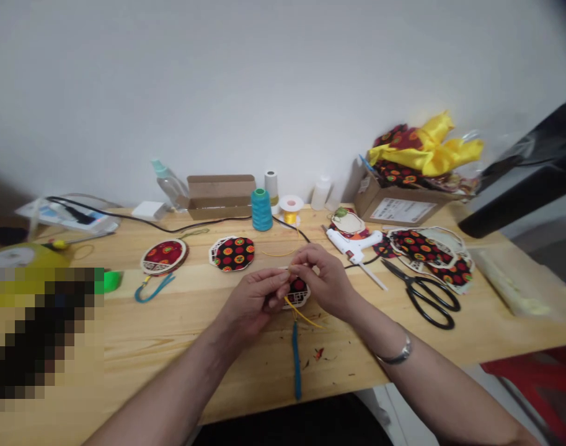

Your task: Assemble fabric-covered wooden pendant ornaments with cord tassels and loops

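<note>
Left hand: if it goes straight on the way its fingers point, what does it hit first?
Most likely the right hand, directly ahead of the left hand; whether the two already touch is unclear at this depth.

I see yellow cord (pixel 305 317), a blue strap (pixel 296 365) and a small piece (pixel 299 287) with pale lattice over dark red. One fabric disc (pixel 235 254) is black with red and orange rounds. The thread cone (pixel 262 212) is teal, the scissors (pixel 408 279) black, the glue gun (pixel 352 249) white.
</note>
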`<move>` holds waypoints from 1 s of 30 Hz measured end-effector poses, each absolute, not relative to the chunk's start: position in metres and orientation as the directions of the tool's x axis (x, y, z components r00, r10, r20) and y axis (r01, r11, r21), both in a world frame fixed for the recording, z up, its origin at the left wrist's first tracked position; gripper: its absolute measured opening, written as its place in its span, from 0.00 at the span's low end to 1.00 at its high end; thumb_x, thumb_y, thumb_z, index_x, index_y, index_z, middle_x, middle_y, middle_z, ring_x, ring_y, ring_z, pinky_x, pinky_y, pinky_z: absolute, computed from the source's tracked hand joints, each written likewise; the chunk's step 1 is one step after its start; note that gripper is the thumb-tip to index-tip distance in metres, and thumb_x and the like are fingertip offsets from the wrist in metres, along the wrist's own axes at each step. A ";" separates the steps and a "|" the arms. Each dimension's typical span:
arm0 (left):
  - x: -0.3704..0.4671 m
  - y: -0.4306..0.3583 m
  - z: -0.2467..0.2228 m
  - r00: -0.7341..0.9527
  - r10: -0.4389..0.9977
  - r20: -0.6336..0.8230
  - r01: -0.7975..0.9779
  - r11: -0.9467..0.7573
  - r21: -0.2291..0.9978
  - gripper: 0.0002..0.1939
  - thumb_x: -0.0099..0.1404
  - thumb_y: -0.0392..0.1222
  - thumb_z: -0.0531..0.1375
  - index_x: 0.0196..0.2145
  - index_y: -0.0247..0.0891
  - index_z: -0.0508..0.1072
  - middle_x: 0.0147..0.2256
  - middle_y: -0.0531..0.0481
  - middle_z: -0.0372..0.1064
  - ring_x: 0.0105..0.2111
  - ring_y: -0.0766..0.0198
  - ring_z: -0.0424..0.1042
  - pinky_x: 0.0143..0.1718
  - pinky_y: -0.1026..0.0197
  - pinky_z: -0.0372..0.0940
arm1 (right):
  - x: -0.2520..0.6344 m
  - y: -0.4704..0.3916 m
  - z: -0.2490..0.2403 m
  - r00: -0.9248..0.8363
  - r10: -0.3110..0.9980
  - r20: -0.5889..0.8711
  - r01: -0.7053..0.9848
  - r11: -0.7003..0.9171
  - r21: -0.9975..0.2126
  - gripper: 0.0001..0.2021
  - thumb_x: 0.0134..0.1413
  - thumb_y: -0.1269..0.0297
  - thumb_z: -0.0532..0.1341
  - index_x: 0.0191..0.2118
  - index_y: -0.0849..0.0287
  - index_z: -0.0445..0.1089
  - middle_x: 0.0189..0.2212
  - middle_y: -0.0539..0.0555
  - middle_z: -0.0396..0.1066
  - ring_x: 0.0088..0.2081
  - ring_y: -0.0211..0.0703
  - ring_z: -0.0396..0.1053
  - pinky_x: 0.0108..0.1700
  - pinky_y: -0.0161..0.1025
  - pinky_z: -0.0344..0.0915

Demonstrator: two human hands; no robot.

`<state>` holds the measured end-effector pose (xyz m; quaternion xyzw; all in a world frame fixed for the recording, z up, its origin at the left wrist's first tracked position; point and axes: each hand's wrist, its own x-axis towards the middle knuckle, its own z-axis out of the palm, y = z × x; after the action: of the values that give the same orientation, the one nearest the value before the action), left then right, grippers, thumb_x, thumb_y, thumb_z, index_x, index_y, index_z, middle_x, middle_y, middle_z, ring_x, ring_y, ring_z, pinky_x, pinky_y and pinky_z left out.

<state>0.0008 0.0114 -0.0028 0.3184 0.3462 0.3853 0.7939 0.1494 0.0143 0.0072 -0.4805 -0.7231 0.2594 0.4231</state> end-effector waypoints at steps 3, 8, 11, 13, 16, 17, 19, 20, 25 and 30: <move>0.000 0.013 0.000 0.409 0.853 -0.324 -0.387 0.484 0.785 0.09 0.50 0.38 0.65 0.20 0.30 0.71 0.15 0.58 0.55 0.15 0.78 0.50 0.16 0.73 0.45 | 0.164 0.005 0.025 -0.224 0.920 0.321 0.689 0.382 -0.616 0.07 0.54 0.70 0.56 0.40 0.61 0.67 0.37 0.57 0.68 0.41 0.43 0.64 0.43 0.40 0.61; 0.001 0.013 0.003 0.328 0.873 -0.360 -0.391 0.473 0.790 0.08 0.46 0.38 0.67 0.23 0.29 0.74 0.15 0.57 0.59 0.14 0.79 0.51 0.15 0.74 0.45 | 0.245 -0.029 0.031 -0.084 0.992 0.097 0.985 0.097 -0.143 0.13 0.53 0.76 0.51 0.42 0.64 0.68 0.38 0.62 0.68 0.37 0.48 0.67 0.40 0.42 0.62; 0.003 0.011 0.002 0.327 0.886 -0.328 -0.392 0.443 0.806 0.09 0.46 0.39 0.67 0.24 0.29 0.75 0.14 0.57 0.59 0.14 0.78 0.52 0.15 0.73 0.45 | 0.302 -0.051 0.006 0.117 0.993 0.028 0.990 -0.119 0.075 0.13 0.50 0.77 0.51 0.40 0.68 0.68 0.35 0.65 0.69 0.37 0.51 0.67 0.39 0.43 0.63; 0.004 0.010 0.001 0.310 0.895 -0.322 -0.402 0.430 0.809 0.09 0.46 0.39 0.67 0.25 0.29 0.76 0.15 0.56 0.60 0.15 0.78 0.52 0.16 0.73 0.45 | 0.327 -0.061 -0.012 0.142 0.990 -0.010 0.985 -0.140 0.102 0.14 0.50 0.76 0.51 0.42 0.69 0.68 0.36 0.67 0.69 0.37 0.52 0.68 0.39 0.43 0.64; 0.005 0.009 0.000 0.288 0.899 -0.330 -0.411 0.427 0.805 0.09 0.46 0.40 0.67 0.25 0.30 0.76 0.14 0.56 0.60 0.14 0.78 0.52 0.16 0.72 0.44 | 0.340 -0.066 -0.027 0.168 0.986 0.013 0.980 -0.168 0.102 0.19 0.49 0.77 0.50 0.47 0.73 0.66 0.38 0.71 0.69 0.39 0.55 0.68 0.41 0.46 0.65; 0.004 0.009 0.000 0.286 0.900 -0.328 -0.407 0.424 0.809 0.09 0.46 0.40 0.67 0.25 0.30 0.76 0.14 0.56 0.59 0.14 0.78 0.52 0.16 0.71 0.44 | 0.340 -0.067 -0.027 0.179 0.984 0.015 0.978 -0.180 0.109 0.19 0.49 0.77 0.50 0.48 0.74 0.66 0.38 0.72 0.69 0.39 0.56 0.68 0.42 0.46 0.65; 0.004 0.008 -0.001 0.289 0.905 -0.313 -0.396 0.411 0.821 0.09 0.48 0.40 0.66 0.25 0.31 0.76 0.14 0.57 0.60 0.14 0.78 0.52 0.16 0.71 0.43 | 0.342 -0.066 -0.025 0.194 0.981 0.007 0.973 -0.193 0.127 0.19 0.49 0.76 0.50 0.46 0.74 0.67 0.37 0.74 0.69 0.39 0.57 0.69 0.42 0.46 0.64; 0.003 0.007 -0.001 0.289 0.908 -0.304 -0.393 0.402 0.827 0.08 0.48 0.40 0.66 0.25 0.31 0.76 0.14 0.56 0.60 0.14 0.78 0.52 0.16 0.71 0.43 | 0.343 -0.066 -0.023 0.191 0.982 0.000 0.973 -0.189 0.134 0.18 0.50 0.75 0.50 0.46 0.71 0.68 0.37 0.74 0.69 0.39 0.56 0.69 0.42 0.45 0.64; 0.002 0.006 -0.002 0.291 0.914 -0.284 -0.380 0.382 0.842 0.07 0.50 0.41 0.65 0.25 0.33 0.76 0.14 0.56 0.61 0.15 0.76 0.53 0.17 0.70 0.45 | 0.355 -0.070 -0.019 0.221 0.973 -0.064 0.971 -0.213 0.110 0.20 0.46 0.76 0.49 0.46 0.66 0.69 0.39 0.70 0.70 0.42 0.53 0.69 0.44 0.42 0.64; 0.003 0.005 -0.003 0.303 0.915 -0.264 -0.374 0.370 0.851 0.07 0.52 0.40 0.65 0.26 0.33 0.77 0.15 0.55 0.62 0.15 0.76 0.53 0.17 0.70 0.44 | 0.355 -0.075 -0.025 0.195 0.980 -0.049 0.980 -0.193 0.042 0.22 0.43 0.75 0.52 0.47 0.72 0.67 0.46 0.73 0.66 0.48 0.57 0.66 0.51 0.44 0.61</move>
<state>0.0029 0.0052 -0.0034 0.3461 0.3911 0.4420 0.7293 0.3548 -0.0755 -0.0248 -0.7724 -0.6344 0.0059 -0.0318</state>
